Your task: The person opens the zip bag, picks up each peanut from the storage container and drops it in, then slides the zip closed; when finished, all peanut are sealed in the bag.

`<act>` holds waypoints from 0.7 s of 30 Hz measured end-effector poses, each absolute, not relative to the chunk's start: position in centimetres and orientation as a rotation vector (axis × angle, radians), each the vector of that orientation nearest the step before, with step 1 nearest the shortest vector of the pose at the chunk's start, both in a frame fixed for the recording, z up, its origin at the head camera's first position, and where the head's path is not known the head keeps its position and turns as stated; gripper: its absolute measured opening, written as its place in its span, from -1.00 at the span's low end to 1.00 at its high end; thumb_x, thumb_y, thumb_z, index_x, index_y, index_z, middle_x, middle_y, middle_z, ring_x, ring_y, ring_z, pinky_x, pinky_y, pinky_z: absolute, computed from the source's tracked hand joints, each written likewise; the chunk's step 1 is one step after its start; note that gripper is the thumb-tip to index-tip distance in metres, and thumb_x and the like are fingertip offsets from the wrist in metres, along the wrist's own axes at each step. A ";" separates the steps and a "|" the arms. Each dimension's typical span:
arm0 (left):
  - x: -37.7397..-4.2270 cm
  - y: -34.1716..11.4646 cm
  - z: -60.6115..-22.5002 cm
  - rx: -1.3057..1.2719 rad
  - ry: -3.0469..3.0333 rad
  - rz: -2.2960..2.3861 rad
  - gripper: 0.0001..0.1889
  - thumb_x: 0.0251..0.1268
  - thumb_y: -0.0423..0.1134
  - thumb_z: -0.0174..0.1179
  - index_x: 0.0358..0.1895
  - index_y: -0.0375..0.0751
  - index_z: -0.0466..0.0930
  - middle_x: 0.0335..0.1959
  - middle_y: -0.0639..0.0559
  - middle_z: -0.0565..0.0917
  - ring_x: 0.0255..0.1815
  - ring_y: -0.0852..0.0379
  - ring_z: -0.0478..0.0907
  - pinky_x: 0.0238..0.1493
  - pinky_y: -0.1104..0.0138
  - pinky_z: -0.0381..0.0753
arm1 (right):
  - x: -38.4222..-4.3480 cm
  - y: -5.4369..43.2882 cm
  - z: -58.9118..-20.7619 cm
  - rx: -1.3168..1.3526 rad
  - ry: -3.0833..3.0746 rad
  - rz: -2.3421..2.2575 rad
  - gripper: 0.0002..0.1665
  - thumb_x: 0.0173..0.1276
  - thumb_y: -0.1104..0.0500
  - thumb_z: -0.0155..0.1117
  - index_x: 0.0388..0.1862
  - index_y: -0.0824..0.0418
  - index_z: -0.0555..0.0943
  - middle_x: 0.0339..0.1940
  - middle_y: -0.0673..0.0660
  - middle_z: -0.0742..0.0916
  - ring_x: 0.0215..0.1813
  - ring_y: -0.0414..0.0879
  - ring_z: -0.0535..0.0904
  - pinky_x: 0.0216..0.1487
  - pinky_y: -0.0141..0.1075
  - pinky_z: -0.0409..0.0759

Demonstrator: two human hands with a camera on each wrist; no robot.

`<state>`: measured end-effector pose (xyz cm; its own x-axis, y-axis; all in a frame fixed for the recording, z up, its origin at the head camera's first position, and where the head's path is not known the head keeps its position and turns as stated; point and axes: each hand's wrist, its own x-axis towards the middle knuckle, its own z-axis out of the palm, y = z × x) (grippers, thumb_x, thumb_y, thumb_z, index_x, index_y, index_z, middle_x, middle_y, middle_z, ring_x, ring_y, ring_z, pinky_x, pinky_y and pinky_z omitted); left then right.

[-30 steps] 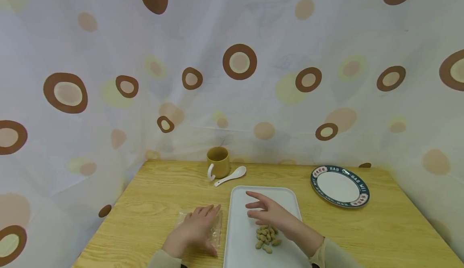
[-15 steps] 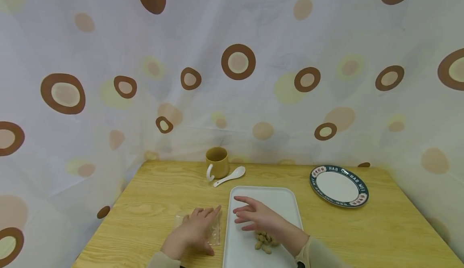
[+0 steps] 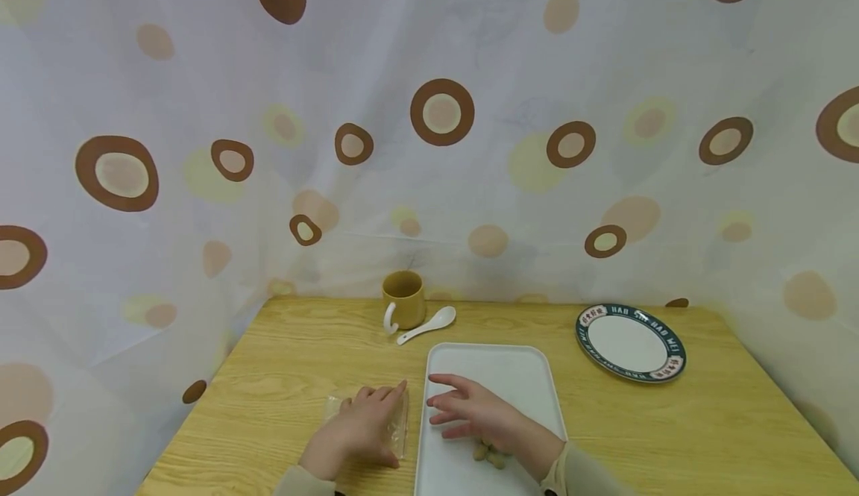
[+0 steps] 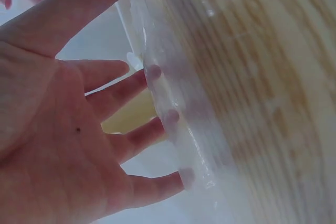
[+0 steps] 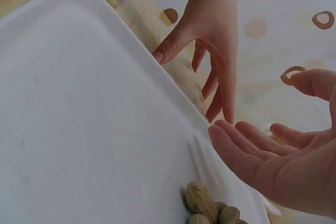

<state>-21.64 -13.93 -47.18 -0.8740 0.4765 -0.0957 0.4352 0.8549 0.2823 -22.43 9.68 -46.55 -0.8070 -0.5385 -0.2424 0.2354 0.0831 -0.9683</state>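
Observation:
My left hand (image 3: 361, 427) is spread over a clear plastic bag (image 3: 400, 430) on the table, left of a white tray (image 3: 488, 362). In the left wrist view its fingers are apart, and several fingertips touch the bag's edge (image 4: 184, 129). Over the tray hovers my right hand (image 3: 478, 411), fingers extended and nothing held. A small pile of unshelled peanuts (image 3: 490, 455) lies on the tray, partly hidden beneath the right hand and wrist. The right wrist view shows peanuts (image 5: 202, 203) near the tray's edge, apart from the right hand's fingers.
Toward the back stand a mustard-yellow mug (image 3: 406, 303) with a white handle and, beside it, a white soup spoon (image 3: 429, 324). A green-rimmed plate (image 3: 629, 343) lies at the right. A spotted curtain (image 3: 443, 205) hangs behind the wooden table (image 3: 288, 377).
My right hand has moved left and slightly nearer over the tray, covering more of the peanuts. My left hand has stayed nearly in place on the bag.

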 end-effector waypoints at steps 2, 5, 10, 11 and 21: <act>-21.6 -13.9 -47.3 0.710 2.876 0.377 0.20 -0.40 0.05 0.66 0.47 -0.22 0.25 0.30 -0.12 0.50 0.19 -0.21 0.40 0.03 -0.27 0.43 | -22.4 9.6 -46.6 -0.296 1.803 -1.788 -0.27 0.52 0.12 0.13 0.53 0.33 0.15 0.27 0.40 0.57 0.14 0.14 0.65 0.08 -0.03 0.65; -21.6 -13.9 -47.5 0.715 2.883 0.389 0.19 -0.42 0.06 0.66 0.45 -0.25 0.27 0.28 -0.11 0.50 0.18 -0.21 0.41 0.02 -0.24 0.45 | -22.3 9.5 -46.7 -0.290 1.795 -1.794 -0.29 0.52 0.14 0.11 0.52 0.36 0.16 0.25 0.38 0.58 0.13 0.13 0.65 0.08 -0.04 0.65; -21.5 -14.1 -47.8 0.740 2.887 0.414 0.16 -0.43 0.08 0.65 0.42 -0.24 0.32 0.28 -0.09 0.50 0.16 -0.18 0.41 -0.01 -0.19 0.48 | -22.1 9.4 -47.2 -0.277 1.782 -1.785 -0.33 0.53 0.14 0.07 0.48 0.42 0.20 0.22 0.33 0.61 0.10 0.08 0.66 0.05 -0.09 0.67; -21.5 -14.1 -47.8 0.742 2.882 0.417 0.14 -0.41 0.09 0.64 0.43 -0.22 0.33 0.29 -0.08 0.49 0.17 -0.17 0.41 0.00 -0.18 0.49 | -22.1 9.4 -47.3 -0.274 1.780 -1.782 -0.34 0.53 0.13 0.06 0.48 0.43 0.21 0.22 0.33 0.61 0.10 0.08 0.67 0.05 -0.09 0.67; -22.1 -13.7 -46.5 0.804 2.923 0.492 0.04 -0.26 0.13 0.58 0.41 -0.17 0.37 0.32 -0.06 0.47 0.24 -0.22 0.42 -0.04 -0.16 0.54 | -22.5 9.3 -47.4 -0.259 1.744 -1.827 -0.28 0.50 0.16 0.08 0.48 0.49 0.14 0.20 0.35 0.61 0.05 0.04 0.69 0.03 -0.13 0.68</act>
<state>-22.07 -13.71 -46.46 -0.8607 0.5088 0.0167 0.4862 0.8119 0.3232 -22.47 9.33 -47.38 -0.8048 -0.5356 -0.2558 0.2801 0.0371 -0.9592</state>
